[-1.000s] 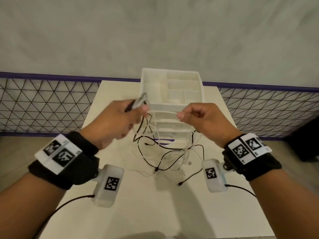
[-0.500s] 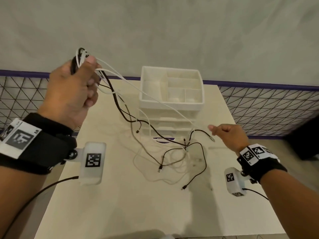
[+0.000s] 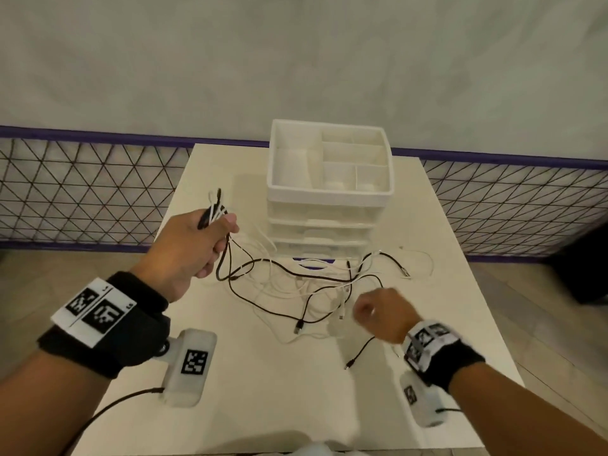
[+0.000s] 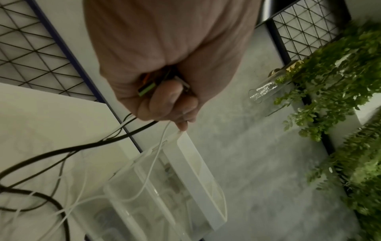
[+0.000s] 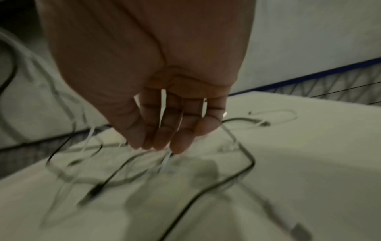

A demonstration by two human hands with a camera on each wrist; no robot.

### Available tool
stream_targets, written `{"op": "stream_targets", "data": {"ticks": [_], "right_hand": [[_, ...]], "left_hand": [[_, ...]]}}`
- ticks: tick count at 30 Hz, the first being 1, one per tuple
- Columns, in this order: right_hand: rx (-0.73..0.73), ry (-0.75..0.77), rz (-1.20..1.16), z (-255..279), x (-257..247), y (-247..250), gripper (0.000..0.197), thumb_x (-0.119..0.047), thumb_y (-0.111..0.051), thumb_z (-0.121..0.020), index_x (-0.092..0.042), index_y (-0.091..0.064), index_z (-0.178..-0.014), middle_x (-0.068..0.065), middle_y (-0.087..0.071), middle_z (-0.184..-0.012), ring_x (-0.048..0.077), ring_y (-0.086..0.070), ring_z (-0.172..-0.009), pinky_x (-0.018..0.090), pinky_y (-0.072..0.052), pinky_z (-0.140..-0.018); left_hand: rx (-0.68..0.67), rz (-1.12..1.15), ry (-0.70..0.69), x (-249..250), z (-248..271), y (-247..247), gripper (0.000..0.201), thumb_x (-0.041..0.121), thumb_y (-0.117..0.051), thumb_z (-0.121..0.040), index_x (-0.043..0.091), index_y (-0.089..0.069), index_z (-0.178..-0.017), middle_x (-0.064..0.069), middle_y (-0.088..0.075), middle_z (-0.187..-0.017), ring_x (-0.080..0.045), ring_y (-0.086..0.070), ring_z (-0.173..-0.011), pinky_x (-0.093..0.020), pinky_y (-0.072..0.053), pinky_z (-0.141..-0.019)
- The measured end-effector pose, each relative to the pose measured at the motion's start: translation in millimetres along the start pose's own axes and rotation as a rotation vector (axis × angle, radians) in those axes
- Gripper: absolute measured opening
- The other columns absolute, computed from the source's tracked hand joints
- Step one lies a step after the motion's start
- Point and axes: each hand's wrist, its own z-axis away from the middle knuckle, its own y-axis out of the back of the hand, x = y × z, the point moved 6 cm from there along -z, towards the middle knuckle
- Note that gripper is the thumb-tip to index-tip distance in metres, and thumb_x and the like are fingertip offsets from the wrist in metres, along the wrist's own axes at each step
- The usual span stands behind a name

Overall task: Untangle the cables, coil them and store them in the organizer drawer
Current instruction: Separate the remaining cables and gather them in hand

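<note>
My left hand (image 3: 197, 248) is held above the table's left side. It grips a bundle of black and white cable ends (image 3: 214, 209), plugs tucked in the fist (image 4: 163, 91). From it the strands drop into a tangle of cables (image 3: 296, 284) lying before the white organizer (image 3: 329, 192), also seen close up (image 4: 164, 187). My right hand (image 3: 378, 314) hovers low at the tangle's right edge. Its fingers (image 5: 163, 140) hang loosely just over a white strand (image 5: 167, 161); blur hides any contact. The organizer's drawers look closed.
The cream table (image 3: 263, 406) ends close to my body and at both sides. Wire mesh panels with a purple rail (image 3: 82, 192) stand behind it. A loose black cable end (image 3: 358, 353) lies toward the front. Green foliage (image 4: 340, 97) and a glass tube (image 4: 266, 91) hang on a wall.
My left hand came down from high at the left with the bundle, and the cables went slack on the table. My right hand released the stretched white cable and dropped nearer to the tangle.
</note>
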Motion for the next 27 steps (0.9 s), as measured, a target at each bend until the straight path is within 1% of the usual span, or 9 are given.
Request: {"op": "stream_targets", "data": {"ticks": [2,5,9,14,16,18,22,25,27], "right_hand": [[-0.095,0.085,0.051,-2.8,-16.7,-32.8,0.026,-0.036,-0.053,-0.087,-0.049,-0.068,-0.103,-0.008,-0.066,-0.119,0.018,-0.065,-0.108,0.036,-0.053,-0.094],[0.030,0.079,0.125,-16.1,-26.8,-49.5,0.040,-0.031,-0.051,-0.097,-0.029,-0.056,-0.137,-0.004,-0.047,-0.140,0.022,-0.060,-0.117,0.036,-0.051,-0.093],[0.041,0.061,0.245,-26.5,-34.8,-53.9,0.018,-0.022,-0.054,-0.092,-0.023,-0.066,-0.105,0.002,-0.053,-0.121,0.025,-0.060,-0.106,0.034,-0.052,-0.082],[0.191,0.135,-0.310,-30.3,-47.2,27.6,0.023,-0.030,-0.073,-0.084,-0.045,-0.065,-0.069,-0.011,-0.074,-0.085,0.010,-0.068,-0.082,0.034,-0.055,-0.085],[0.298,0.171,-0.644,-16.4,-59.9,79.8,0.015,-0.029,-0.076,-0.085,-0.041,-0.074,-0.077,-0.002,-0.077,-0.078,0.004,-0.065,-0.062,0.027,-0.053,-0.073],[0.366,0.187,-0.888,2.7,-76.2,124.1,0.007,-0.026,-0.074,-0.087,-0.028,-0.080,-0.091,0.011,-0.078,-0.081,0.011,-0.056,-0.052,0.025,-0.052,-0.067],[0.282,0.360,-0.953,31.8,-122.2,154.9,0.013,-0.019,-0.073,-0.088,-0.013,-0.081,-0.096,0.003,-0.078,-0.084,0.021,-0.049,-0.056,0.028,-0.046,-0.061],[0.195,0.513,-0.816,43.3,-159.2,148.7,0.013,-0.013,-0.073,-0.088,-0.010,-0.080,-0.098,-0.001,-0.080,-0.087,0.009,-0.072,-0.073,0.021,-0.056,-0.073],[0.222,0.559,-0.774,41.7,-169.6,146.6,0.012,-0.014,-0.073,-0.088,-0.015,-0.080,-0.098,0.014,-0.079,-0.093,0.031,-0.074,-0.088,0.038,-0.059,-0.087]], "left_hand": [[0.010,0.038,-0.001,4.0,0.8,1.6,0.029,0.034,-0.059,-0.097,0.006,-0.068,-0.095,0.003,-0.042,-0.059,-0.007,-0.032,-0.040,-0.020,-0.024,-0.036],[0.000,0.094,-0.052,16.4,2.4,5.0,0.028,0.036,-0.060,-0.096,0.009,-0.068,-0.094,0.005,-0.043,-0.057,-0.008,-0.032,-0.044,-0.021,-0.026,-0.037],[0.011,0.201,-0.138,31.8,4.6,13.9,0.024,0.036,-0.060,-0.097,0.014,-0.069,-0.096,0.008,-0.045,-0.056,-0.008,-0.035,-0.046,-0.022,-0.028,-0.038],[0.047,0.133,-0.051,20.2,0.5,29.9,0.024,0.034,-0.059,-0.097,0.012,-0.068,-0.094,0.005,-0.047,-0.060,-0.007,-0.036,-0.047,-0.020,-0.028,-0.037],[0.025,0.083,0.001,12.6,-0.7,27.2,0.024,0.033,-0.059,-0.098,0.012,-0.067,-0.090,0.002,-0.050,-0.064,-0.009,-0.035,-0.047,-0.019,-0.027,-0.036],[0.010,0.068,0.021,10.8,-0.1,21.8,0.025,0.033,-0.058,-0.098,0.012,-0.066,-0.088,-0.002,-0.058,-0.068,-0.010,-0.035,-0.049,-0.019,-0.026,-0.036],[-0.105,0.064,-0.084,33.0,6.7,-0.4,0.028,0.038,-0.055,-0.099,0.014,-0.069,-0.098,0.000,-0.079,-0.100,-0.012,-0.039,-0.053,-0.020,-0.032,-0.040],[-0.272,0.035,-0.192,56.6,17.9,-28.8,0.030,0.041,-0.053,-0.098,0.018,-0.072,-0.105,0.001,-0.077,-0.102,-0.011,-0.040,-0.052,-0.022,-0.033,-0.040],[-0.402,-0.014,-0.194,62.4,23.5,-45.7,0.029,0.040,-0.054,-0.098,0.018,-0.073,-0.103,-0.006,-0.070,-0.079,-0.011,-0.038,-0.050,-0.021,-0.030,-0.039]]}}
